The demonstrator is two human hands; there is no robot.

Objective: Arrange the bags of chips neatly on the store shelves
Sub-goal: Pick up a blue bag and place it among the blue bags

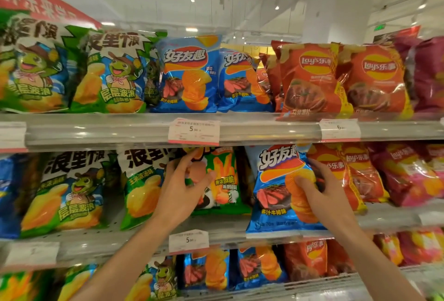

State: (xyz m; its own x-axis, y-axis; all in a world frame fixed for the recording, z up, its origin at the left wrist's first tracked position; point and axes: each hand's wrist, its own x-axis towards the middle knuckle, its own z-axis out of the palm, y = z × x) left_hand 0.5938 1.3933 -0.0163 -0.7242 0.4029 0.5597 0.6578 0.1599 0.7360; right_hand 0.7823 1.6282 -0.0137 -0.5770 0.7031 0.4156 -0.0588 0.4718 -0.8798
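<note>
- Head view: the middle shelf (149, 233) shows a bare strip of metal along its front lip, widest between the green turtle bag (141, 187) and the blue steak-flavour bag (281, 192).
- The blue steak-flavour bag stands at the very front, its bottom seam overhanging the shelf edge just right of the lower price tag (188, 240).
- The right hand (322, 185) is clamped on this bag's right side, thumb pressed on the printed chips, fingers wrapped behind its edge; the grip is closed on the bag.
- Red Lay's bags (355, 175) crowd directly against that hand, leaving no free room on the right.
- The left hand (182, 185) rests against the green-and-orange bag (221, 180), fingers half curled over its upper left part; whether it truly pinches the bag I cannot tell.
- That bag sits further back than the blue one.
- The top shelf (120, 130) above is packed tight, bags touching side by side.
</note>
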